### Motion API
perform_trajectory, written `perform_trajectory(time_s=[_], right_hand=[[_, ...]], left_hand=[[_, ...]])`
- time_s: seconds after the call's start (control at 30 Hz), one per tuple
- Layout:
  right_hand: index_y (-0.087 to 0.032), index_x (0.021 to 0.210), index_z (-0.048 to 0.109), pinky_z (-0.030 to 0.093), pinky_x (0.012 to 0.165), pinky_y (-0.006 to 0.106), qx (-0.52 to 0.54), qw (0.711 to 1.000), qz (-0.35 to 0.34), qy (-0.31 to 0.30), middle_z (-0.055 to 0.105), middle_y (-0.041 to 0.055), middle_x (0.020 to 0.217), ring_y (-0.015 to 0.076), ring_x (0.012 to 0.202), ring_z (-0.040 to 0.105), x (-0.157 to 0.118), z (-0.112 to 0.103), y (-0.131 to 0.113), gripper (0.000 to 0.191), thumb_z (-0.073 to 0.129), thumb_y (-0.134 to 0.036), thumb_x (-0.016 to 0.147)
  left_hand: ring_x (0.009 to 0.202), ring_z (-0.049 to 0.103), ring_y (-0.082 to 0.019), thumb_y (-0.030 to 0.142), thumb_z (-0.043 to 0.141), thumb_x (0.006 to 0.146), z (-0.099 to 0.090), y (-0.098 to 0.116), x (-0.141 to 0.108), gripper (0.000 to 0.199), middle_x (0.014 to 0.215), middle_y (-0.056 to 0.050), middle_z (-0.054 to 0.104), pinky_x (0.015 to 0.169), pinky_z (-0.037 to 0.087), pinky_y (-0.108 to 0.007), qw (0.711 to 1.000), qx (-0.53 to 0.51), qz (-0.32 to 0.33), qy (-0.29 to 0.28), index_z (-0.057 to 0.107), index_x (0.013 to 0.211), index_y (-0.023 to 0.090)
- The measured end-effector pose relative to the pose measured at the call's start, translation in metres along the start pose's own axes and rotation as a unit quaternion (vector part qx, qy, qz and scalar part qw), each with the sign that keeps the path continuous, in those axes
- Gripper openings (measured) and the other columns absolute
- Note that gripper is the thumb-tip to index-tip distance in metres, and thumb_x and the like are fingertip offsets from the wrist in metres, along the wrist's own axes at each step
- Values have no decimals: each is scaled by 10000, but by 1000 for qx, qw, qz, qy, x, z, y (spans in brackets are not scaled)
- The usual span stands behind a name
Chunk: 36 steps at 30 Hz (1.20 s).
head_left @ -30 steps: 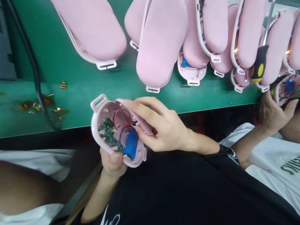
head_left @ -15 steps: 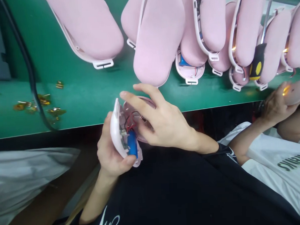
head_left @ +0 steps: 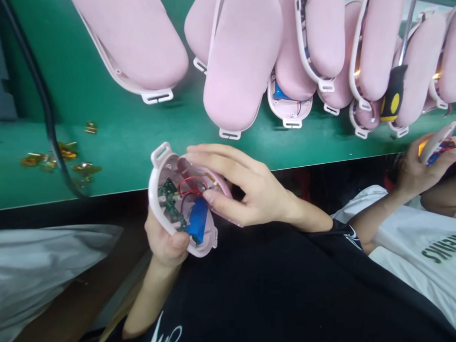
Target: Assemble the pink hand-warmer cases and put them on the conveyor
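Note:
My left hand is closed round the lower side of a pale pink plastic housing half, its thumb over the rim. Inside it lie a green circuit board and a blue battery pack. Thin red and black wires run from there into a second, deeper pink shell. That shell leans partly open against the first, and my right hand grips it, fingers outside and thumb at its inner side near the wires. My palm and fingers hide part of the shell.
Several pink housings lie along the back of the green table. A black-and-yellow screwdriver rests among those at the right. Gold-coloured pieces and a black cable are at left. At right, a co-worker's hand holds another housing.
The housing half in my left hand has turned and tilted, so its inside with board and battery now faces up more. My right hand has shifted slightly, its fingers now laid along the shell.

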State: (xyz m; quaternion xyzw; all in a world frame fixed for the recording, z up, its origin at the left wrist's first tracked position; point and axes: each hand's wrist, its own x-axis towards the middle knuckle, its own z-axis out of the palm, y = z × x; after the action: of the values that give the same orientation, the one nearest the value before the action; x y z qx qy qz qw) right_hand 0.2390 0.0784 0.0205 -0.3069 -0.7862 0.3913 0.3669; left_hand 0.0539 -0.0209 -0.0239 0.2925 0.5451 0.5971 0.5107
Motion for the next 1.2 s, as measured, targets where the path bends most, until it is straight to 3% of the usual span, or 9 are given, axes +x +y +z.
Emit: perform_trajectory(time_s=[0.13, 0.27, 0.37, 0.5, 0.73, 0.97, 1.1, 1.2], right_hand=[[-166, 1300, 661, 651, 1142, 394, -38, 995, 26, 89, 757, 96, 1317, 192, 1279, 733, 1, 4, 1, 369, 460, -181, 992], [-249, 1266, 669, 672, 1103, 339, -87, 988, 59, 113, 767, 53, 1269, 181, 1230, 740, 1, 3, -1, 390, 463, -156, 947], [-270, 1269, 674, 667, 1112, 310, -100, 988, 81, 90, 758, 51, 1289, 187, 1236, 735, 2, 2, -2, 406, 507, -166, 914], [-238, 1283, 672, 653, 1166, 369, -60, 988, 130, 62, 726, 64, 1343, 211, 1293, 718, 5, 1, -2, 427, 532, -132, 894], [-343, 1319, 682, 664, 1158, 350, -52, 980, 191, -10, 707, 28, 1416, 220, 1356, 696, 10, -2, -4, 493, 625, -151, 869], [-228, 1187, 687, 676, 1089, 326, 58, 990, 98, 86, 717, 80, 1276, 199, 1214, 736, 8, 8, 1, 251, 621, -319, 963], [-239, 1250, 661, 691, 1015, 354, 71, 987, 138, 45, 693, 94, 1374, 199, 1228, 715, 5, 10, 5, 358, 632, -519, 1029], [-243, 1298, 640, 691, 883, 294, 94, 984, 148, 22, 681, 94, 1392, 194, 1248, 691, 4, 8, 8, 399, 638, -545, 1037]], left_hand=[[1220, 751, -486, 634, 964, 618, 9, 5, -1, 812, 1217, -139, 814, 1190, 556, -684, 1000, -26, 2, -3, 826, 1312, 236], [1128, 780, -433, 706, 925, 664, 4, 2, -3, 749, 1161, -119, 824, 1139, 602, -652, 1000, -18, -8, 12, 845, 1252, 249], [1067, 787, -404, 730, 911, 671, -5, -4, -4, 751, 1134, -126, 820, 1067, 645, -600, 1000, -3, -3, 14, 846, 1214, 216], [1185, 752, -423, 664, 1007, 555, -12, -12, -5, 904, 1215, -128, 799, 1144, 596, -564, 1000, 20, 4, 2, 803, 1306, 204], [1212, 747, -425, 705, 944, 650, -9, -13, -7, 887, 1251, -131, 791, 1117, 605, -533, 1000, 24, -2, -17, 768, 1364, 209], [1299, 722, -421, 688, 936, 726, -2, -8, -7, 858, 1349, -142, 769, 1160, 590, -516, 998, 12, -5, -66, 737, 1430, 241], [1311, 721, -430, 709, 901, 769, 1, -5, -7, 817, 1353, -151, 770, 1180, 583, -549, 995, 3, -21, -93, 744, 1409, 225], [1309, 726, -428, 736, 875, 783, 2, -3, -7, 803, 1285, -143, 794, 1160, 601, -544, 995, -5, -33, -96, 747, 1392, 229]])
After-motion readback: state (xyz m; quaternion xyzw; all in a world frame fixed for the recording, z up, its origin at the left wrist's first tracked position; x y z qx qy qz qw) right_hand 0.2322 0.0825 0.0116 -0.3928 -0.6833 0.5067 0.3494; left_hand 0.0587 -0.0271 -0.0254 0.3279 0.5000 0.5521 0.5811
